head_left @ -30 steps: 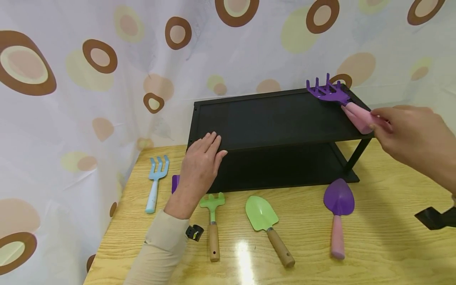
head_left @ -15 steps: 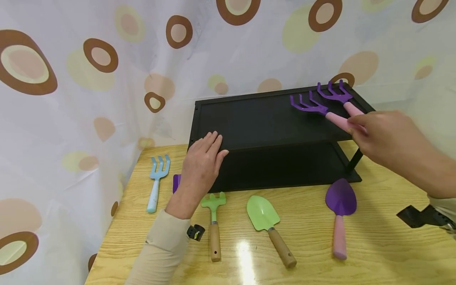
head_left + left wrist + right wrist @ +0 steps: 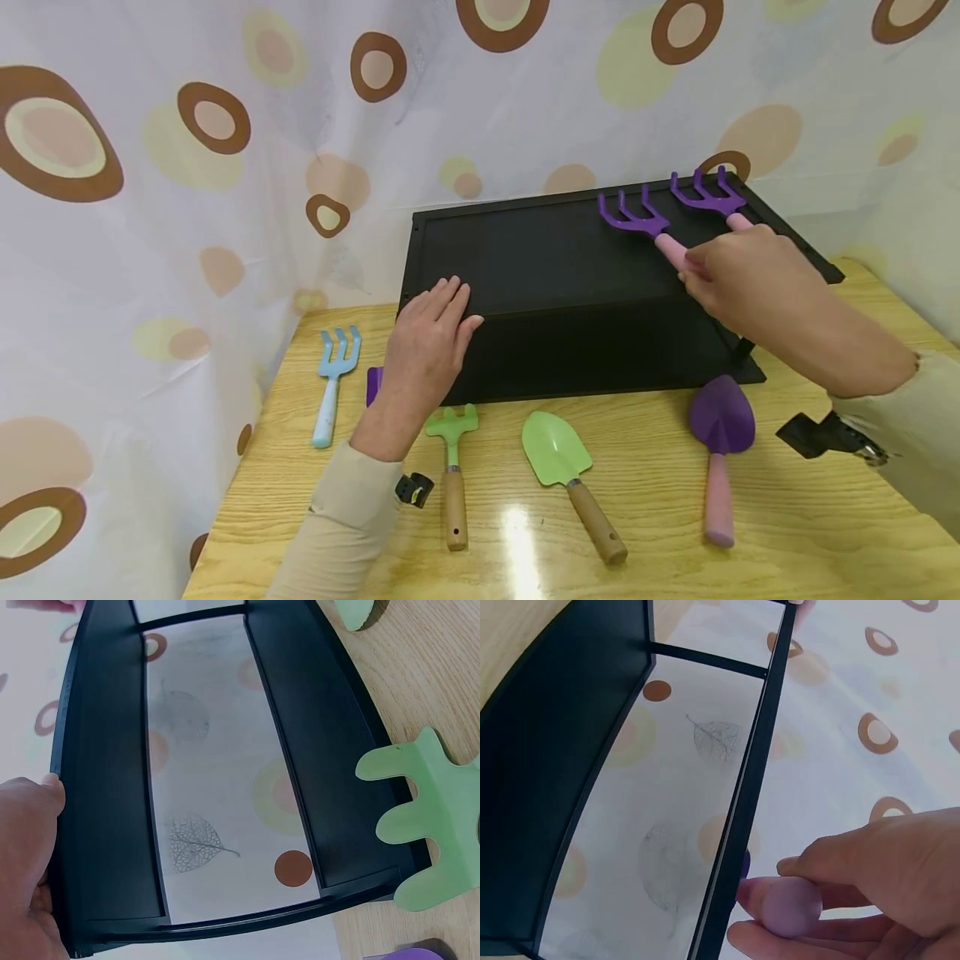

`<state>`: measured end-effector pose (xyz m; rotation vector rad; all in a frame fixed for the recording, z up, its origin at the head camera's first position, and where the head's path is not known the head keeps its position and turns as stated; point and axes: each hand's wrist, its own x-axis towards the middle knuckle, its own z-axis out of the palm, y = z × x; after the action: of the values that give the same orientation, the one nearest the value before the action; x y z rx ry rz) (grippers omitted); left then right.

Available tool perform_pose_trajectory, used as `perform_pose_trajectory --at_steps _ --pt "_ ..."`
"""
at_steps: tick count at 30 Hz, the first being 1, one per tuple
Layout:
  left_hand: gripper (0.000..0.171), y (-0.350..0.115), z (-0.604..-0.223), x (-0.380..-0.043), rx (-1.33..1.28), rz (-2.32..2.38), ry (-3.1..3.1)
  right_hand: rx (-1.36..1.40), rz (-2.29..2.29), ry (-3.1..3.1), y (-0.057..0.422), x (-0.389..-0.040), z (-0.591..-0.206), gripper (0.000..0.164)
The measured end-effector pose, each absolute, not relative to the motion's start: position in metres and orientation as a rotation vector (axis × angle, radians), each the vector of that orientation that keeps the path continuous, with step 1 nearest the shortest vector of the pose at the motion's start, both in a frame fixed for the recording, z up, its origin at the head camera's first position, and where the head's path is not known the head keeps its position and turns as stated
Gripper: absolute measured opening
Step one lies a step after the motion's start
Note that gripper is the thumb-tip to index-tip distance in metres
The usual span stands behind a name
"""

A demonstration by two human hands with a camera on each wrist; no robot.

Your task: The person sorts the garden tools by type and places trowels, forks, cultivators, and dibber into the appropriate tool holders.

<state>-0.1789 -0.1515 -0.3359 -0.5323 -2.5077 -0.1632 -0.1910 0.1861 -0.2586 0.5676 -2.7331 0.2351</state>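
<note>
The R hand (image 3: 750, 279) is curling round the pink handle of a three-pronged purple rake (image 3: 636, 222) & is holding it over the top of a black two-level shelf (image 3: 525, 258), L of a 2nd purple rake w/ a pink handle (image 3: 708, 201) that's lying on it; can't tell if they're touching. The L hand (image 3: 426, 342) is resting, fingers out straight, on the shelf's front L edge, & a purple trowel w/ a pink handle (image 3: 722, 417) is lying on the wooden counter (image 3: 645, 492) in front.

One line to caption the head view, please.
Right grip holds a purple rake over a black rack, a second purple rake alongside; left grip rests on the rack's left end.
</note>
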Motion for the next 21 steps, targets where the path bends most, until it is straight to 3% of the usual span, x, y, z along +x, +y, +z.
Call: perform_pose_trajectory --at_steps 8,12,21 --pt "0.048 -0.152 -0.337 -0.179 -0.532 -0.165 -2.511 0.524 0.147 -2.589 0.171 -0.202 -0.263 0.050" --pt "0.047 -0.152 -0.338 -0.179 -0.530 -0.161 -2.504 0.496 0.096 -2.594 0.167 -0.207 -0.262 0.058" --pt "0.047 -0.151 -0.338 -0.180 -0.535 -0.165 -2.502 0.468 0.172 -2.693 0.160 -0.213 -0.261 0.047"
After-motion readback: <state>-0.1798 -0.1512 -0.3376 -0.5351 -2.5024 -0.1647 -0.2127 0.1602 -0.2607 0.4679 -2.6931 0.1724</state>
